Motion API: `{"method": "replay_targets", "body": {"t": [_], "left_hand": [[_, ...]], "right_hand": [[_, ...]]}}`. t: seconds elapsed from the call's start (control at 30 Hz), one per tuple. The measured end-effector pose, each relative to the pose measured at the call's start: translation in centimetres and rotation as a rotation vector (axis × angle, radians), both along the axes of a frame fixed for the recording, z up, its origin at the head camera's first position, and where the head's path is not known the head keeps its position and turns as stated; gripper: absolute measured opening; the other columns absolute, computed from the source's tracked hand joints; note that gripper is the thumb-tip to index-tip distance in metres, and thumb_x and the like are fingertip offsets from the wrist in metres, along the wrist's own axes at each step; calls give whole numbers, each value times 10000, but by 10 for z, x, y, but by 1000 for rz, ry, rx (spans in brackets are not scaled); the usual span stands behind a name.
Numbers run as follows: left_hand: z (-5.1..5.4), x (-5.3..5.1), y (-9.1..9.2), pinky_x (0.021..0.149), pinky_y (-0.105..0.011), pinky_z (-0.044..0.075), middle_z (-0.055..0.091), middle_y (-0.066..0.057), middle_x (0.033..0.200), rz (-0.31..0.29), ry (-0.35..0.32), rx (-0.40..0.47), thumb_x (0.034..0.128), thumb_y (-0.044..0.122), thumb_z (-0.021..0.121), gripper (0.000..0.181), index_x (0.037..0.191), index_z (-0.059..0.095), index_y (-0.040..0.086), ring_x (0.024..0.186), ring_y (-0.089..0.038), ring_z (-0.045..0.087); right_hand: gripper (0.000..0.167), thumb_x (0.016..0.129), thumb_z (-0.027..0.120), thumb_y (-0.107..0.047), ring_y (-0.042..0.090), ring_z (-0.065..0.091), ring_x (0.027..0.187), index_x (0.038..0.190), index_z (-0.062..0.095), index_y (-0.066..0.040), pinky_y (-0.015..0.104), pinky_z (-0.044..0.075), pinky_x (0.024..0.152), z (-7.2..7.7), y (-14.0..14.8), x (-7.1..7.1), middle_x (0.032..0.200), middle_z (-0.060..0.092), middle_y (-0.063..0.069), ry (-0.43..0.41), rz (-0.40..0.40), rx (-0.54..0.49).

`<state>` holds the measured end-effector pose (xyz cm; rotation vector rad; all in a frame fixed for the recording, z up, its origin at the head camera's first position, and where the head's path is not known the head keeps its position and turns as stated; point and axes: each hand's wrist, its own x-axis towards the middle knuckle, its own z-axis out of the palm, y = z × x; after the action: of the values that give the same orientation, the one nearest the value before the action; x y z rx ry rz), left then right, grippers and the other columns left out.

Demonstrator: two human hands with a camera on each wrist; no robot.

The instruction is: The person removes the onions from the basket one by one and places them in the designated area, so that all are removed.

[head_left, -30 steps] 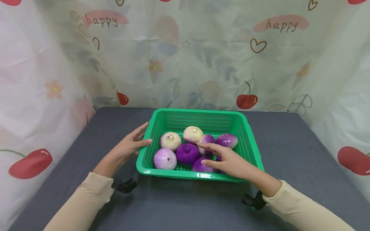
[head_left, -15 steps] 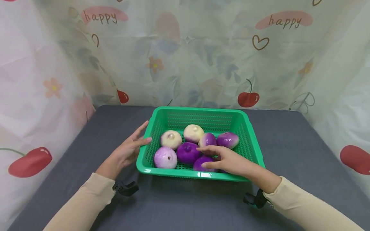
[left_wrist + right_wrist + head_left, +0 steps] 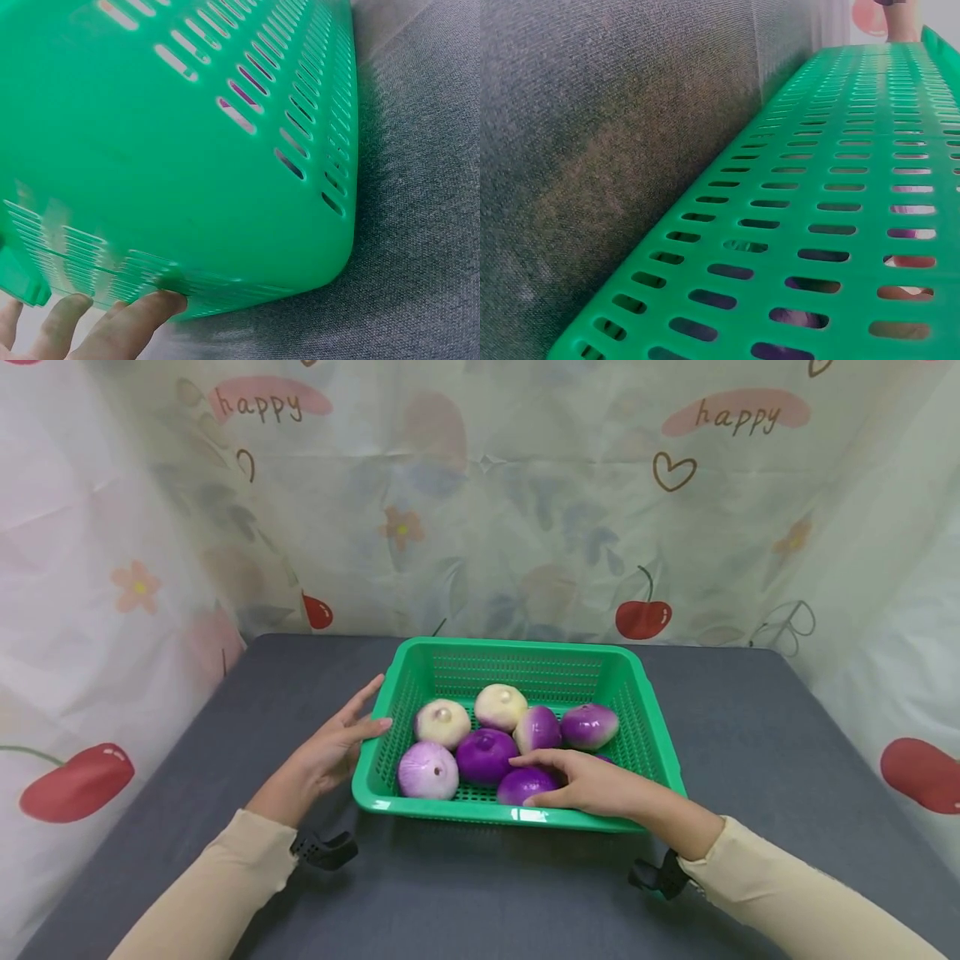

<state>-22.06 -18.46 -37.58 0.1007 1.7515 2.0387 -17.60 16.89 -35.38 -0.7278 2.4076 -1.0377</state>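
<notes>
In the head view a green slotted plastic basket (image 3: 420,811) holds several purple and whitish onions. My left hand (image 3: 315,764) rests at its left side, fingers straight, thumb laid over the rim. The left wrist view shows fingertips (image 3: 161,301) against the outside wall. Inside the basket's front right part, my right hand (image 3: 592,781) holds a dark purple onion (image 3: 521,786), thumb in front and fingers behind; the palm hides its right side. Beside it sit another dark purple onion (image 3: 486,757) and a pale violet onion (image 3: 427,771). The right wrist view shows mostly slotted wall (image 3: 847,187).
A white-topped onion (image 3: 442,723), a second white-topped onion (image 3: 501,707) and two purple onions, one at the right (image 3: 589,726), lie farther back. The basket stands on a dark grey table (image 3: 450,893). A patterned curtain (image 3: 487,527) hangs behind and at both sides.
My right hand has lowered and closed in around the front dark purple onion, uncovering more of the onions behind. The left hand stays at the basket's left side.
</notes>
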Motion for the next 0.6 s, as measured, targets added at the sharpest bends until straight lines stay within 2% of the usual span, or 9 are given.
{"method": "replay_targets", "body": {"t": [0.2,0.4,0.6], "left_hand": [[0,1,-1,900,-484,514,175,-126,1591,7,-2,-10,991,167,556,772,1544,77,413,1244,-301,519],[0,-1,0,898,-479,517,214,-133,1575,16,-3,-23,983,157,569,774,1543,100,412,1210,-283,549],[0,-2,0,880,-461,529,231,-129,1573,20,0,-26,978,156,577,779,1543,106,412,1193,-275,573]], "right_hand": [[517,889,699,-349,200,542,1153,1363,560,-198,379,460,940,0,-1,-1,1332,575,30,24,5,40],[531,835,759,-357,207,566,1154,1316,587,-214,370,495,921,-1,1,1,1275,597,1,68,-56,-42],[579,792,801,-348,252,553,1166,1311,577,-228,339,528,866,7,5,5,1284,569,27,99,-129,-141]]}}
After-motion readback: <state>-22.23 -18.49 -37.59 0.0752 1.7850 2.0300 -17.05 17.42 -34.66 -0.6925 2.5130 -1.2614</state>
